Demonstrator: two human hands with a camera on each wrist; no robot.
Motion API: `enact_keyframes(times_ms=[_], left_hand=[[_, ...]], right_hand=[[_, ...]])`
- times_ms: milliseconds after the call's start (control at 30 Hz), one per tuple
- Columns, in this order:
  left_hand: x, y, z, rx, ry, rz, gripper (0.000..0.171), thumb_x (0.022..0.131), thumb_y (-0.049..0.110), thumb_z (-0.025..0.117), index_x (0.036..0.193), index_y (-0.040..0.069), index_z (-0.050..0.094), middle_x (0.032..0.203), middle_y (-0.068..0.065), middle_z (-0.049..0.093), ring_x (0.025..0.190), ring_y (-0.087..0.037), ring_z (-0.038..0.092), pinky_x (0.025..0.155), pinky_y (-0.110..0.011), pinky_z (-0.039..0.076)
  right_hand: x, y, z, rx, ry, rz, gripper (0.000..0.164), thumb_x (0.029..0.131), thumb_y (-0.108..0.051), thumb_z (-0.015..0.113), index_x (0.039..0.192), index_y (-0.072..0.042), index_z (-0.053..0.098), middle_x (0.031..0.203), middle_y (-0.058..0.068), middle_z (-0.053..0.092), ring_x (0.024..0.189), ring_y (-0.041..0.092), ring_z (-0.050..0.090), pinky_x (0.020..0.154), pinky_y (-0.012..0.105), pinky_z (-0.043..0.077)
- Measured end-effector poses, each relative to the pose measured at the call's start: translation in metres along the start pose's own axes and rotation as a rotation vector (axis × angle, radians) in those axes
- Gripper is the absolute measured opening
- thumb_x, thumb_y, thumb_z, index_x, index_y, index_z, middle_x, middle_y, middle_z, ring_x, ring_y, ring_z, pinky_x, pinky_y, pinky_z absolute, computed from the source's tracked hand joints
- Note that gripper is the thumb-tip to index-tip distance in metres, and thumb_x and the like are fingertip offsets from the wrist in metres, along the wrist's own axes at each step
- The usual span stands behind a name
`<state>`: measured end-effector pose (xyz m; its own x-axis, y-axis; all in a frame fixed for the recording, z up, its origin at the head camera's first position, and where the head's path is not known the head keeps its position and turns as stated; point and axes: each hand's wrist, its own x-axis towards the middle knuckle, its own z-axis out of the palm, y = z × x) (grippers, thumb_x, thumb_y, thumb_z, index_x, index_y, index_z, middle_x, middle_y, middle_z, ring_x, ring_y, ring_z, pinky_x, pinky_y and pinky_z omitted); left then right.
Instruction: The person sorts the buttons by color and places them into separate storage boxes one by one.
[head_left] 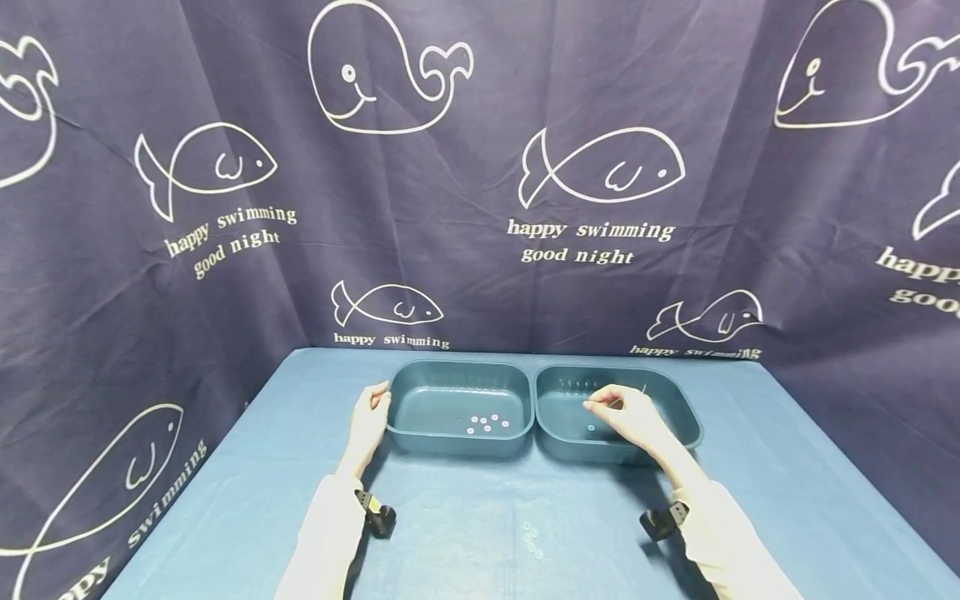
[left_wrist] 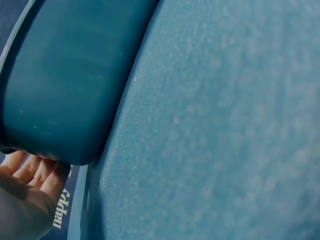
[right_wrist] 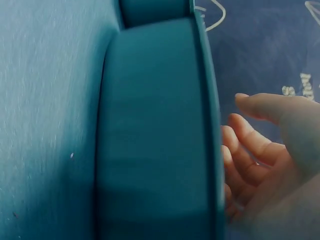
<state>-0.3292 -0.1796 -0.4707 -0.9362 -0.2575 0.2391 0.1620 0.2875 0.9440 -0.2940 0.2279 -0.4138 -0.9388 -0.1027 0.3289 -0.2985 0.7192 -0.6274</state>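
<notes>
Two dark teal rectangular bins stand side by side. Beside the left end of the left bin [head_left: 461, 444] is my left hand [head_left: 368, 418]; its fingers [left_wrist: 42, 172] touch the outside of the end wall, and the thumb is hidden in the left wrist view. Several small pale pink button-like discs [head_left: 487, 428] lie in that bin. Over the right bin [head_left: 577, 450] hangs my right hand [head_left: 628, 412], thumb and index finger apart in the right wrist view, nothing visible between them. Below its fingertips a small blue button-like disc [head_left: 591, 427] lies on the bin floor.
Several pale, nearly clear discs [head_left: 532, 542] lie on the blue tablecloth [head_left: 450, 525] in front of the bins. Behind the table hangs a dark blue curtain [head_left: 480, 183] printed with whales and fish. A small black camera sits on each wrist.
</notes>
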Motion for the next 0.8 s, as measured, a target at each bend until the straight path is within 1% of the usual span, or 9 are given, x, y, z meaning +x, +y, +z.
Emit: enact_keyframes(times_ms=[233,433,667,800], left_hand=[[0.0,-0.002,-0.001,0.006,0.001,-0.005,0.032,0.096,0.008,0.047,0.125,-0.005,0.051,0.124,-0.027,0.056,0.116,-0.037,0.053,0.101,-0.047,0.04],[0.001,-0.001,-0.002,-0.017,-0.01,-0.009,0.032,0.095,0.007,0.048,0.124,-0.005,0.051,0.128,-0.027,0.054,0.12,-0.037,0.051,0.104,-0.047,0.038],[0.002,0.0,-0.001,-0.006,-0.018,-0.025,0.032,0.096,0.008,0.048,0.125,-0.004,0.051,0.129,-0.026,0.053,0.121,-0.037,0.05,0.104,-0.047,0.038],[0.003,0.0,-0.001,-0.007,-0.02,-0.033,0.033,0.096,0.009,0.048,0.126,-0.003,0.05,0.13,-0.026,0.053,0.121,-0.036,0.05,0.104,-0.046,0.038]], right_hand=[[-0.011,-0.019,0.004,0.03,0.012,-0.043,0.014,0.08,-0.024,0.072,0.089,-0.013,0.07,0.078,-0.001,0.067,0.068,0.003,0.055,0.062,0.021,0.045],[-0.021,-0.035,0.006,0.051,0.01,-0.116,0.012,0.079,-0.023,0.073,0.089,-0.016,0.07,0.078,-0.005,0.066,0.068,0.002,0.055,0.063,0.021,0.045],[-0.03,-0.046,0.01,0.067,-0.008,-0.159,0.009,0.08,-0.023,0.073,0.087,-0.018,0.07,0.077,-0.008,0.065,0.069,0.001,0.053,0.063,0.021,0.045],[-0.034,-0.049,0.017,0.079,-0.019,-0.185,0.008,0.079,-0.021,0.073,0.086,-0.018,0.07,0.076,-0.009,0.064,0.068,0.0,0.052,0.062,0.021,0.044]])
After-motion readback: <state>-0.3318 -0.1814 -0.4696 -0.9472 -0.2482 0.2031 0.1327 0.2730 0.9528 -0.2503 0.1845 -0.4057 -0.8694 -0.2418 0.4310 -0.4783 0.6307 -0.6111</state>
